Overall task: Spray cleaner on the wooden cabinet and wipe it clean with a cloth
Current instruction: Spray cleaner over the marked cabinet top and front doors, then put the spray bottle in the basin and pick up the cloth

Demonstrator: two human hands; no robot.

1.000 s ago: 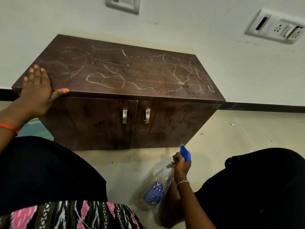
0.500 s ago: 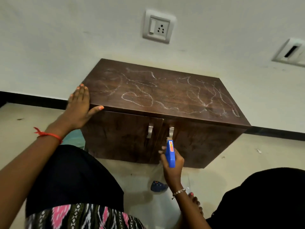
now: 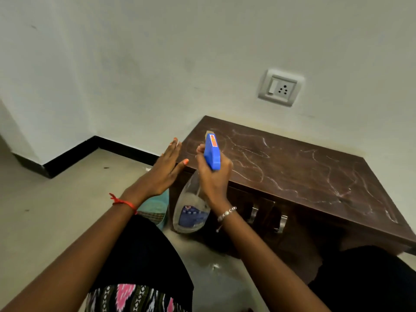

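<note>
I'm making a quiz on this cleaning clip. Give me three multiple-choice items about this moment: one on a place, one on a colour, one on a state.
1. Where is the wall socket?
A. On the wall above the cabinet
B. On the floor
C. On a cabinet door

2. What colour is the spray bottle's trigger head?
A. Green
B. Blue
C. White

3. What state is the cabinet top in?
A. Wiped clean
B. Covered by a cloth
C. Marked with white scribbles

Key: 1 A, the socket sits on the wall above the cabinet's back edge. 2 B, the head in the right hand is blue. 3 C, white lines cross the dark wood.
</note>
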